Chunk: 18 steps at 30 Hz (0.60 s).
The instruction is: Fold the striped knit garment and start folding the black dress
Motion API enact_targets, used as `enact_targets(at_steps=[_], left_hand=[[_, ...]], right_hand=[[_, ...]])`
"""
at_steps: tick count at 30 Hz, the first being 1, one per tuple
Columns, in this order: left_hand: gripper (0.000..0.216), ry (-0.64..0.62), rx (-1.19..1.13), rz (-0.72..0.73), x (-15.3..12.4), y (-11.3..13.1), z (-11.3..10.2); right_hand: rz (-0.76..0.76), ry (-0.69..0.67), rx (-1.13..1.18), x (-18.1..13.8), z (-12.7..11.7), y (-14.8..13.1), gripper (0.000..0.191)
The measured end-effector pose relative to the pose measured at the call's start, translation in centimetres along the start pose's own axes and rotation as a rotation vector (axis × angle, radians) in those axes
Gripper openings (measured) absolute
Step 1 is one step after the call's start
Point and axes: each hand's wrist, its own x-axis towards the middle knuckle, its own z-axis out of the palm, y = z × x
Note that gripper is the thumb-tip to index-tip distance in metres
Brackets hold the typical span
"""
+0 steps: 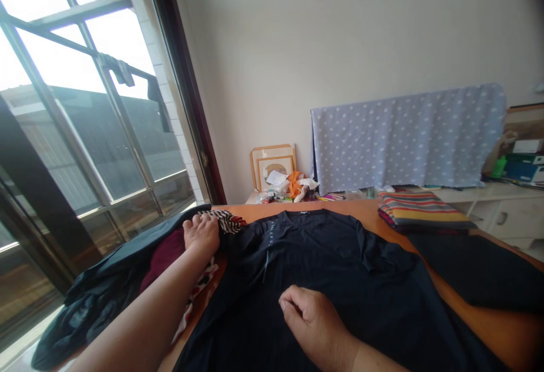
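Observation:
A dark navy shirt lies spread flat on an orange table. My left hand reaches far to the left and rests with fingers curled on the shirt's sleeve end, beside a striped black-and-white cloth. My right hand lies on the lower middle of the shirt, its fingers curled in and pinching the fabric.
A heap of dark and maroon clothes hangs off the table's left edge by the window. A folded striped cloth and a black garment lie at the right. Picture frames, clutter and a dotted blue cloth stand behind.

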Motion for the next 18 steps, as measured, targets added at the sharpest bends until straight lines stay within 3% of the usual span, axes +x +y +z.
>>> enact_targets(at_steps=[4, 9, 14, 18], left_hand=[[0.034, 0.003, -0.132, 0.085, -0.3, 1.9, 0.1], [0.033, -0.211, -0.35, 0.188, 0.1, 6.3, 1.6], [0.055, -0.321, -0.374, 0.112, 0.5, 8.1, 3.9], [0.036, -0.276, -0.315, 0.007, 0.8, 7.3, 3.9]], right_hand=[[0.006, -0.006, 0.0, 0.0, -0.1, -0.1, 0.018], [0.023, -0.016, -0.006, 0.0, -0.2, -0.1, 0.017], [0.021, -0.01, -0.006, 0.0, -0.2, 0.0, 0.017], [0.013, -0.01, -0.008, 0.0, -0.3, 0.0, 0.016]])
